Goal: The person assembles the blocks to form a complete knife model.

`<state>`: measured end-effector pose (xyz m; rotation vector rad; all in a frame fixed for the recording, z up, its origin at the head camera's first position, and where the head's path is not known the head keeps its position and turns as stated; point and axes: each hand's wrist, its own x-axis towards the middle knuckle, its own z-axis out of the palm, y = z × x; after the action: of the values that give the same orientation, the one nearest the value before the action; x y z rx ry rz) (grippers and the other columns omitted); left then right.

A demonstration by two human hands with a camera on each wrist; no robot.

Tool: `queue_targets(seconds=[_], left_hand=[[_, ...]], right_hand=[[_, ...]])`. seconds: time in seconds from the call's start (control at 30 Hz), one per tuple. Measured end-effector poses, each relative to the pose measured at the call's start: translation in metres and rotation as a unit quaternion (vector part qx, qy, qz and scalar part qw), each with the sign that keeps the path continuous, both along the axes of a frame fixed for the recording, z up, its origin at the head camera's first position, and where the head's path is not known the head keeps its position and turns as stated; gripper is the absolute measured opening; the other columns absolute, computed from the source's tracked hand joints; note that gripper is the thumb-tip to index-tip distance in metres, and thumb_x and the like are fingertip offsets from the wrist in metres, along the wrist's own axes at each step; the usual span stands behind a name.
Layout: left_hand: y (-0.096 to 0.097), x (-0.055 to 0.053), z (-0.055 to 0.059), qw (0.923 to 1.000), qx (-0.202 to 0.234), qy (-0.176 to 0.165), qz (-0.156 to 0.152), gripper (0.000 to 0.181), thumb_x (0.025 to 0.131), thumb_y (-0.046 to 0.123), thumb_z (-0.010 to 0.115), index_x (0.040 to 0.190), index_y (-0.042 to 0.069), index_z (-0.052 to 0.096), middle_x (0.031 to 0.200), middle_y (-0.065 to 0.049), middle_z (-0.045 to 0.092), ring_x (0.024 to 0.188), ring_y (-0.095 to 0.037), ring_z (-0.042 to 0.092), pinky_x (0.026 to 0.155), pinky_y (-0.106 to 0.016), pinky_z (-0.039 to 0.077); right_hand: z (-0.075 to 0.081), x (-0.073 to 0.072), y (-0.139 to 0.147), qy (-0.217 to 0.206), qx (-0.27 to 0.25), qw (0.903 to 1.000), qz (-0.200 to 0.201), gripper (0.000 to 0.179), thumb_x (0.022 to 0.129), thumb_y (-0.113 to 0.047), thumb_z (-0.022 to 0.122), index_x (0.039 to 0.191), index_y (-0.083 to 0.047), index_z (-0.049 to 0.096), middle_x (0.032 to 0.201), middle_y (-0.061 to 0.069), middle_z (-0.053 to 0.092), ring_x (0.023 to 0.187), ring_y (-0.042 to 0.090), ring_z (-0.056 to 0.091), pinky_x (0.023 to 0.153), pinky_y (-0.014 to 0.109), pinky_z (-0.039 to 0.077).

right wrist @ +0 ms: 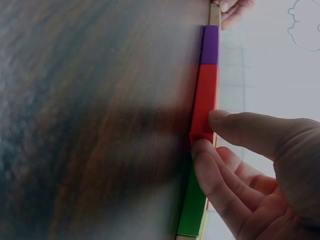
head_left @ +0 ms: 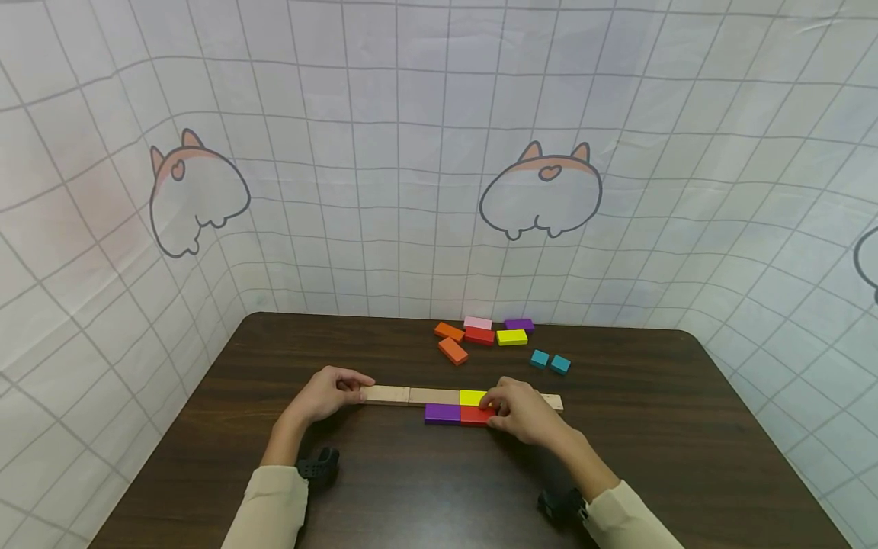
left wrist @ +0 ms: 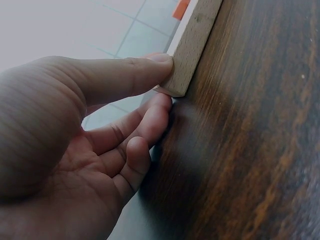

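Observation:
My left hand pinches the left end of a plain wooden block, thumb on its near side in the left wrist view. A second wooden block continues the row, then a yellow block. In front lie a purple block and a red block, end to end. My right hand holds the red block near its right end, between thumb and fingers. A green block follows the red one in the right wrist view; the hand hides it from the head view.
Behind the row lie orange blocks, a red block, a pink block, a yellow block, a purple block and two small blue blocks. A grid-patterned curtain hangs behind the dark table.

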<state>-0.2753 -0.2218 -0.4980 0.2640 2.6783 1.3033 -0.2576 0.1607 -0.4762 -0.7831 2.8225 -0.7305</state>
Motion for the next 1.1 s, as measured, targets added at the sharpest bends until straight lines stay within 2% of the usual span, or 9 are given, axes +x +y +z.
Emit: queue_targets(seconds=[0.2, 0.37, 0.5, 0.67, 0.77, 0.87, 1.1], left_hand=[[-0.001, 0.001, 0.0, 1.0, 0.001, 0.0, -0.001, 0.02, 0.092, 0.012, 0.076, 0.112, 0.012, 0.08, 0.092, -0.005, 0.067, 0.079, -0.018, 0.055, 0.072, -0.033, 0.046], [-0.001, 0.001, 0.0, 1.0, 0.003, 0.001, -0.002, 0.02, 0.092, 0.012, 0.076, 0.112, 0.011, 0.079, 0.092, -0.005, 0.067, 0.079, -0.018, 0.055, 0.072, -0.033, 0.046], [-0.001, 0.0, -0.001, 1.0, 0.003, 0.001, -0.003, 0.02, 0.093, 0.012, 0.076, 0.112, 0.011, 0.079, 0.092, -0.005, 0.067, 0.079, -0.018, 0.055, 0.073, -0.033, 0.046], [-0.001, 0.0, -0.001, 1.0, 0.001, 0.005, -0.005, 0.02, 0.093, 0.013, 0.076, 0.112, 0.011, 0.079, 0.092, -0.004, 0.067, 0.08, -0.018, 0.056, 0.073, -0.033, 0.046], [-0.001, 0.0, 0.0, 1.0, 0.0, 0.005, -0.005, 0.02, 0.093, 0.013, 0.076, 0.112, 0.012, 0.08, 0.092, -0.004, 0.067, 0.08, -0.018, 0.056, 0.073, -0.033, 0.046], [-0.001, 0.0, 0.0, 1.0, -0.001, 0.004, -0.004, 0.02, 0.093, 0.012, 0.075, 0.112, 0.012, 0.08, 0.092, -0.004, 0.067, 0.079, -0.018, 0.056, 0.073, -0.033, 0.046], [-0.001, 0.0, 0.0, 1.0, 0.002, 0.002, -0.003, 0.02, 0.093, 0.012, 0.075, 0.112, 0.011, 0.08, 0.091, -0.004, 0.067, 0.079, -0.018, 0.056, 0.073, -0.033, 0.047]], right_hand=[[0.0, -0.001, 0.001, -0.001, 0.0, 1.0, 0.005, 0.019, 0.088, -0.014, 0.081, 0.107, -0.014, 0.077, 0.095, 0.0, 0.061, 0.083, 0.013, 0.056, 0.072, 0.028, 0.05], [0.006, -0.007, 0.005, -0.017, 0.0, 0.9995, 0.028, 0.022, 0.089, -0.017, 0.08, 0.111, -0.013, 0.077, 0.097, 0.001, 0.064, 0.081, 0.012, 0.058, 0.072, 0.027, 0.051], [0.015, -0.021, 0.01, -0.043, -0.018, 0.9982, 0.038, 0.023, 0.091, -0.018, 0.078, 0.114, -0.013, 0.075, 0.095, -0.001, 0.067, 0.081, 0.011, 0.059, 0.073, 0.026, 0.052], [0.024, -0.046, 0.014, -0.063, -0.049, 0.996, 0.039, 0.022, 0.095, -0.015, 0.074, 0.115, -0.007, 0.073, 0.087, -0.002, 0.067, 0.077, 0.013, 0.058, 0.071, 0.028, 0.051], [0.024, -0.061, 0.01, -0.073, -0.06, 0.9951, 0.026, 0.025, 0.095, -0.016, 0.073, 0.117, -0.003, 0.072, 0.086, 0.001, 0.065, 0.075, 0.015, 0.057, 0.068, 0.03, 0.05], [0.021, -0.073, 0.001, -0.081, -0.066, 0.9945, -0.003, 0.028, 0.095, -0.019, 0.074, 0.119, -0.005, 0.071, 0.088, 0.001, 0.065, 0.076, 0.016, 0.058, 0.069, 0.031, 0.05], [0.007, -0.094, -0.024, -0.089, -0.067, 0.9925, -0.049, 0.035, 0.094, -0.023, 0.076, 0.125, -0.008, 0.068, 0.101, 0.005, 0.069, 0.083, 0.018, 0.062, 0.076, 0.033, 0.054]])
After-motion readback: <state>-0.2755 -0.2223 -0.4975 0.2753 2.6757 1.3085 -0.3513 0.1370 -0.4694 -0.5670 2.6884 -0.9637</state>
